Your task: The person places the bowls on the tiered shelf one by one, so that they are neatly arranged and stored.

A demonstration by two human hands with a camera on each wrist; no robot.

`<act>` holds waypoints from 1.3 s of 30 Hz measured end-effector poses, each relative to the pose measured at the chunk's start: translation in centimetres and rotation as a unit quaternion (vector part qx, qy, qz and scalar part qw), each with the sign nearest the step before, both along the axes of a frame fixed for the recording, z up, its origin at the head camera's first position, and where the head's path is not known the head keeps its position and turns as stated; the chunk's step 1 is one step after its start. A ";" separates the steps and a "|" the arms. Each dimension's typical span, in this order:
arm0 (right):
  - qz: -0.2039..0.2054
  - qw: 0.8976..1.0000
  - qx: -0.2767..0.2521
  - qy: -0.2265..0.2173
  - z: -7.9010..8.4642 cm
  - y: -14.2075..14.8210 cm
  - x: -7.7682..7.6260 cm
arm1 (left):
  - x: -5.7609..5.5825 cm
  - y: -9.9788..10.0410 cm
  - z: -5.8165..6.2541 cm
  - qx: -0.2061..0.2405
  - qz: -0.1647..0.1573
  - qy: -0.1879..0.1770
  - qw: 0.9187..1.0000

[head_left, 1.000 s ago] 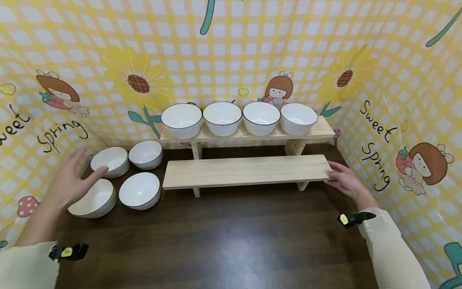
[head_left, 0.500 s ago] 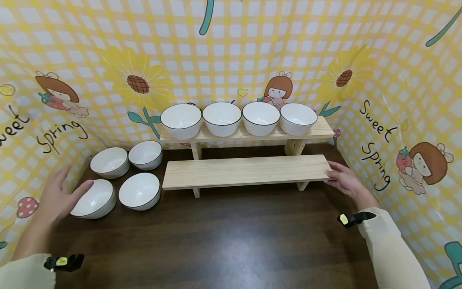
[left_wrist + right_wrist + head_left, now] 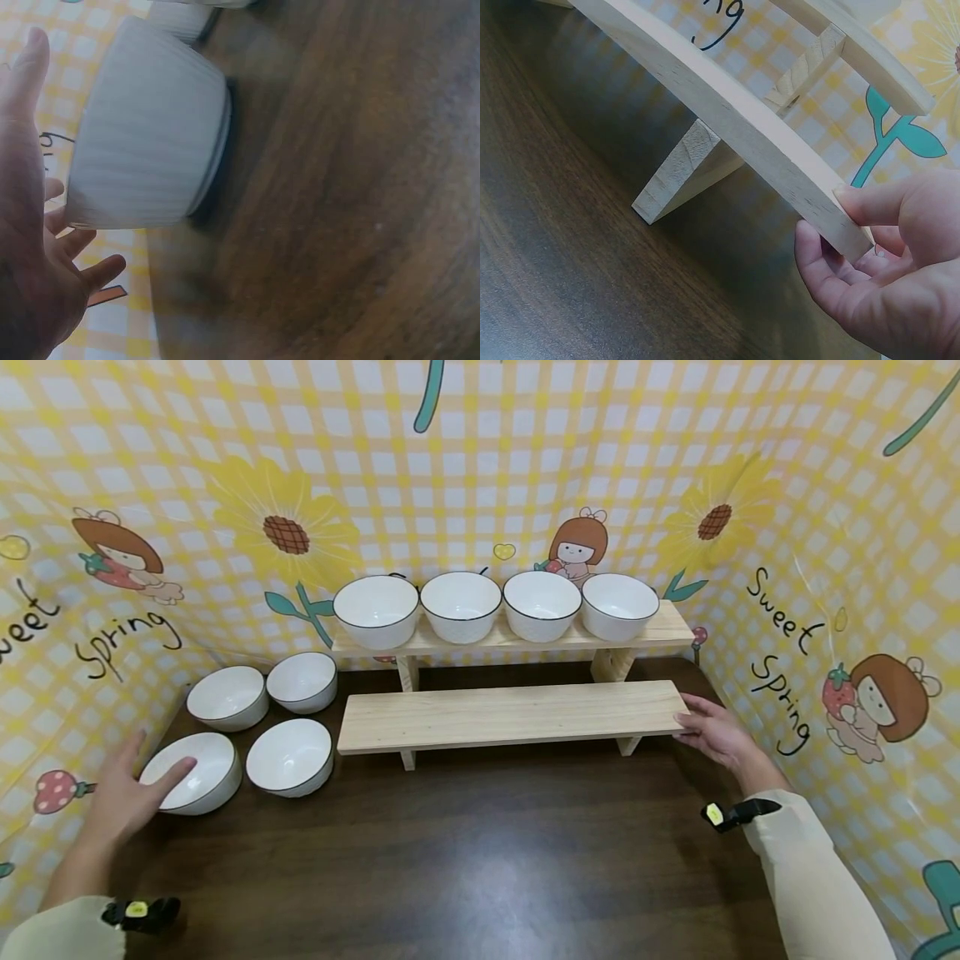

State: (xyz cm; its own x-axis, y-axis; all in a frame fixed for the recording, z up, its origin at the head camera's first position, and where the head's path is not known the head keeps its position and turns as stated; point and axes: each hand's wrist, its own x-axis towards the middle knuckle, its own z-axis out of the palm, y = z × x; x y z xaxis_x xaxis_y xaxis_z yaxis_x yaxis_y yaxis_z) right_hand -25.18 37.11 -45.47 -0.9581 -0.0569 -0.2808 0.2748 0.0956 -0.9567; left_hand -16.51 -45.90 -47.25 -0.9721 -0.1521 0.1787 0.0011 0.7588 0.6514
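Observation:
At the left, my left hand (image 3: 123, 797) is beside the front-left white bowl (image 3: 202, 777), its thumb over the dark rim and its fingers spread along the outer side. In the left wrist view, the bowl's ribbed wall (image 3: 150, 127) stands just beyond the spread fingers; whether they touch it I cannot tell. My right hand (image 3: 716, 731) pinches the right end of the lower board of a two-tier wooden shelf (image 3: 510, 717). The right wrist view has the thumb on top of the board (image 3: 742, 135) and fingers curled beneath its end.
Three more white bowls sit close by: back-left (image 3: 228, 697), back-right (image 3: 303, 682) and front-right (image 3: 291, 757). Several matching bowls line the upper board (image 3: 675, 628). Dark wooden table (image 3: 465, 852) spreads in front; checked yellow cloth (image 3: 480, 468) walls the back and sides.
My left hand has come down and toward me, from above the left bowls to the rim of the front-left one. My right hand stays on the board's end.

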 end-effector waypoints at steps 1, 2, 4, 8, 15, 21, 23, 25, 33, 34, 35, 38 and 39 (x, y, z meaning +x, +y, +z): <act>0.002 1.000 0.001 0.000 0.0 0.0 0.0 | -0.1 0.0 -0.2 0.001 -0.001 0.001 1.000; 0.002 1.000 0.002 -0.001 0.1 0.0 0.0 | -0.1 -0.1 -0.4 0.000 -0.003 -0.001 1.000; 0.002 1.000 0.002 -0.002 0.1 -0.1 0.0 | -0.3 -0.1 -0.7 -0.002 -0.005 -0.002 1.000; 0.005 1.000 0.003 -0.001 0.2 -0.1 -0.1 | -0.5 0.0 -0.9 -0.017 -0.006 -0.010 1.000; 0.003 1.000 -0.007 0.000 0.2 -0.1 0.0 | -0.1 0.3 -1.0 -0.034 -0.016 -0.022 0.999; 0.001 1.000 -0.006 -0.001 0.1 -0.1 0.1 | 0.0 0.2 -1.4 -0.055 -0.038 -0.035 0.997; 0.000 1.000 -0.005 -0.002 0.1 -0.1 0.1 | 0.0 0.2 -1.5 -0.060 -0.044 -0.040 0.996; 0.000 1.000 -0.004 -0.002 0.0 -0.2 0.1 | 0.0 0.2 -1.4 -0.066 -0.049 -0.039 0.996; 0.003 1.000 -0.008 0.002 0.0 0.0 0.1 | -0.2 0.8 -0.5 -0.105 -0.051 -0.051 0.992; 0.004 1.000 -0.009 0.002 -0.1 0.1 0.0 | -0.2 0.9 -0.5 -0.107 -0.048 -0.053 0.992; 0.004 1.000 -0.009 0.002 -0.1 0.1 0.0 | -0.3 0.9 -0.5 -0.108 -0.047 -0.054 0.992; 0.003 1.000 -0.009 -0.001 -0.1 0.1 0.0 | -0.4 0.9 -0.6 -0.115 -0.044 -0.055 0.991; 0.001 1.000 -0.009 -0.001 -0.1 0.0 0.1 | -0.4 0.9 -0.6 -0.117 -0.045 -0.053 0.991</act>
State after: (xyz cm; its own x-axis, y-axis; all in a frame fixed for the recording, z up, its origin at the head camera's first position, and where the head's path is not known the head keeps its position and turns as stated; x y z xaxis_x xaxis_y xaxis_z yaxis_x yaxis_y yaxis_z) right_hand -25.12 37.13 -45.57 -0.9572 -0.0644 -0.2821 0.2769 0.0794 -0.9576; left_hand -16.88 -44.95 -47.88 -0.9950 -0.0312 0.0952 0.0159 0.8889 0.4579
